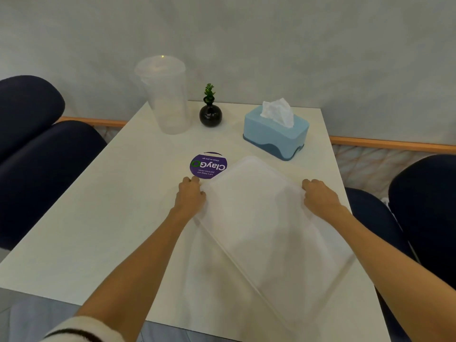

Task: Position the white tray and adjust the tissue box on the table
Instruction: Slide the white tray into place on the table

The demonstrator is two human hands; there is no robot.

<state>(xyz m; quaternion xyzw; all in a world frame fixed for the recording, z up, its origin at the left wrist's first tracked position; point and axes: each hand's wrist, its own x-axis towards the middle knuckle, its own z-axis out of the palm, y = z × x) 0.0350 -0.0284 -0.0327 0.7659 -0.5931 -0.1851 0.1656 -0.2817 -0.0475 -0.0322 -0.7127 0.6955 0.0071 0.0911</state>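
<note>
**Now both hands grip the white tray**

Translucent and milky white, the white tray (266, 218) is a shallow rectangle with rounded corners, lying skewed near the right edge of the tabletop (111, 218). The left hand (191, 196) clasps its left rim and the right hand (320, 197) its right rim. Beyond it, near the far right corner, stands the tissue box (275, 133), pale blue on a darker blue base, a white tissue poking up. Just beside the tray's far left corner lies a purple round sticker (208, 166) reading "ClayGo", "Clean as you go".
</note>
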